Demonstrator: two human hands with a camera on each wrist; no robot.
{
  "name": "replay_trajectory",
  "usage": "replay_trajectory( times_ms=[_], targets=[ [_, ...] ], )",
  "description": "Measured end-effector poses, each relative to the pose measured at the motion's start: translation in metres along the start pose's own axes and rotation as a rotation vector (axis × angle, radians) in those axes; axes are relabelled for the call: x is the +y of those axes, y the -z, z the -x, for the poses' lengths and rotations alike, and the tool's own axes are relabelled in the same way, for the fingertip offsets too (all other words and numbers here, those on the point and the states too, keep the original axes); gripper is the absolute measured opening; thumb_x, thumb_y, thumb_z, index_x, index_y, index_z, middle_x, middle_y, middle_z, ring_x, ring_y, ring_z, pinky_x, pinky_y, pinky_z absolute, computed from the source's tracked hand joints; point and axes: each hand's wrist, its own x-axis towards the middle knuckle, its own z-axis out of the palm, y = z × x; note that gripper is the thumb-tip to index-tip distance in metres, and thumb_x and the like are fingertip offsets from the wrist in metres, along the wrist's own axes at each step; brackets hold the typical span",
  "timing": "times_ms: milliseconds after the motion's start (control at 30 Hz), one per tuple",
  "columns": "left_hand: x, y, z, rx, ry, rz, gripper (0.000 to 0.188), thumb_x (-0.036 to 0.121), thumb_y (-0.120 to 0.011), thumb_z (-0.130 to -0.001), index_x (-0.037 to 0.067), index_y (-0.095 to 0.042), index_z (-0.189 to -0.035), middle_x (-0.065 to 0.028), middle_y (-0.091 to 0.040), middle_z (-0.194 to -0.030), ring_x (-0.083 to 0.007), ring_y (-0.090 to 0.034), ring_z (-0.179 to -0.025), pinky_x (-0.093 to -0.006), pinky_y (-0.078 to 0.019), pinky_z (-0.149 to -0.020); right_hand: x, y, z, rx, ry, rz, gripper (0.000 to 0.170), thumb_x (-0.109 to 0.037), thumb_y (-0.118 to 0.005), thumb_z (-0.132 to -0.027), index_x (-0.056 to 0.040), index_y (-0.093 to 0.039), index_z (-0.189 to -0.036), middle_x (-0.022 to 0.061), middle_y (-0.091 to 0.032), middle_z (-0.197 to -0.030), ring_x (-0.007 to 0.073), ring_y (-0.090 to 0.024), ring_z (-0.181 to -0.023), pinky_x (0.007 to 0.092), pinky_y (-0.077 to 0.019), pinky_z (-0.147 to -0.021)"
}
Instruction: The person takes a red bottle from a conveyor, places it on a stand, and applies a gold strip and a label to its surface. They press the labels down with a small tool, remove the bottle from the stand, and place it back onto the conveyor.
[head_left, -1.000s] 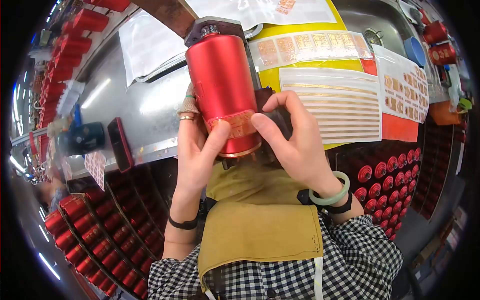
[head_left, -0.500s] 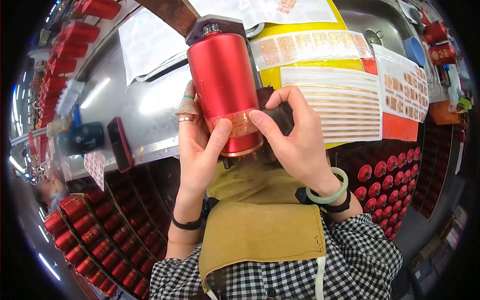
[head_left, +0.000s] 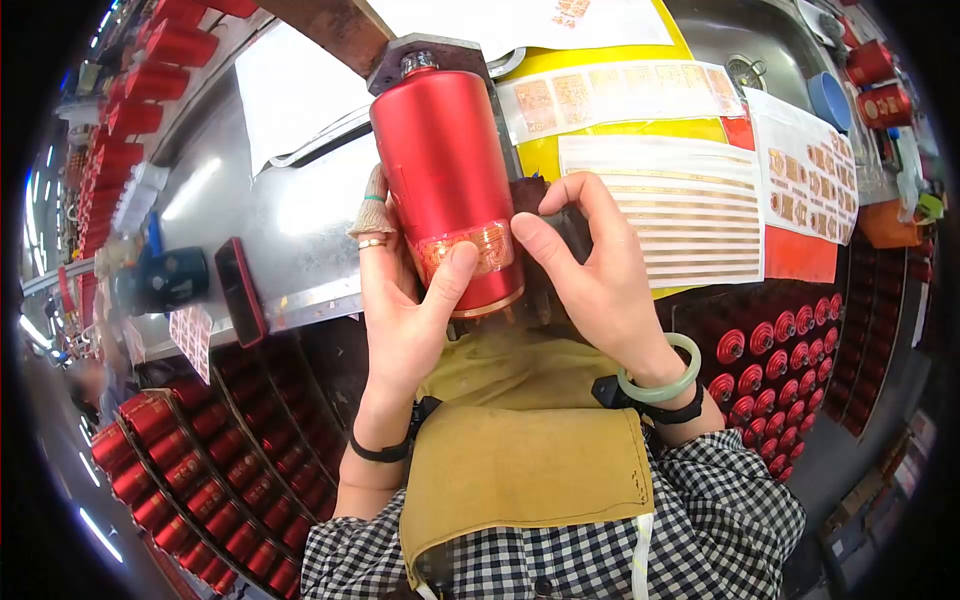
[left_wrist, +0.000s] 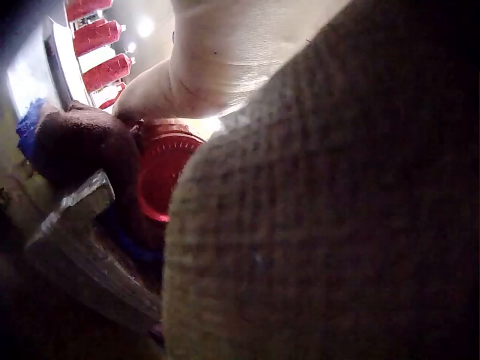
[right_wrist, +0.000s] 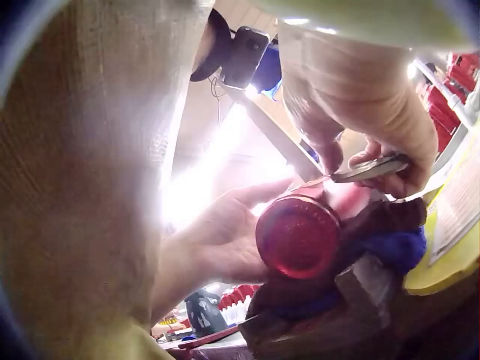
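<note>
1. Left hand (head_left: 405, 310) holds the red bottle (head_left: 445, 150), fingers round its side and thumb across the front. My guess is that's to keep it from rolling.
2. That thumb lands on the gold-printed label (head_left: 492, 247) near the base, probably pinning it flat against the curve.
3. Bottle's lying down, base toward the wearer, with its neck at the metal bracket (head_left: 458, 48) beyond the grip. Looks like the bracket takes the far end so one hand can manage the near one.
4. Right hand (head_left: 595, 275) sits just right of the label, fingers curled in a narrow grip on a slim metal tool (right_wrist: 371, 169). The tip is right by the bottle; can't tell if it touches.
5. The woven finger cover (head_left: 374, 213) on the left hand is likely for protection or grip.
6. Gold-stripe sheet (head_left: 690, 225) and decal strip (head_left: 620, 95) lie right of the grip, presumably for easy reach.
</note>
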Motion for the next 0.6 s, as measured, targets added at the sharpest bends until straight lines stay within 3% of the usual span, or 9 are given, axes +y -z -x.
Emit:
replay_trajectory(
  times_ms=[67, 300, 500, 600],
  targets=[
    [0.0, 0.0, -0.001, -0.009, 0.001, -0.005, 0.088, -0.001, -0.07, -0.096, -0.001, -0.015, -0.164, -0.0171, -0.04, -0.157, -0.0253, -0.049, -0.141, -0.0412, -0.0447, -0.115, -0.008, 0.003, 0.0, -0.033, -0.129, -0.032, 0.029, -0.023, -0.072, -0.098, 0.0015, -0.059, -0.107, 0.0175, -0.068, -0.098, 0.0297, -0.066, -0.092, 0.0387, -0.0507, -0.086],
    [0.002, -0.004, 0.0, 0.027, 0.012, -0.01, 0.089, 0.0, -0.075, -0.094, -0.001, -0.018, -0.162, -0.0168, -0.043, -0.154, -0.0248, -0.051, -0.139, -0.0403, -0.0464, -0.114, -0.006, 0.004, 0.0, -0.062, -0.169, -0.066, 0.028, -0.023, -0.069, -0.101, 0.0019, -0.06, -0.109, 0.0174, -0.068, -0.098, 0.0298, -0.066, -0.095, 0.0385, -0.0501, -0.089],
    [-0.002, -0.003, -0.002, 0.019, -0.013, -0.12, 0.09, 0.0, -0.077, -0.091, -0.002, -0.021, -0.161, -0.0157, -0.043, -0.153, -0.0233, -0.05, -0.138, -0.0386, -0.0456, -0.113, 0.0, 0.003, 0.001, 0.035, -0.082, -0.122, 0.018, -0.012, -0.061, -0.103, 0.0013, -0.06, -0.114, 0.0173, -0.067, -0.105, 0.0306, -0.065, -0.102, 0.0386, -0.0497, -0.093],
    [-0.001, -0.005, -0.001, 0.038, -0.003, -0.088, 0.093, -0.005, -0.078, -0.088, -0.002, -0.021, -0.161, -0.0153, -0.044, -0.152, -0.023, -0.05, -0.138, -0.0381, -0.0455, -0.113, -0.009, 0.003, 0.0, 0.104, 0.077, -0.092, 0.022, -0.004, -0.062, -0.098, 0.0007, -0.062, -0.12, 0.0171, -0.067, -0.108, 0.0334, -0.066, -0.106, 0.039, -0.0503, -0.095]
  ],
)
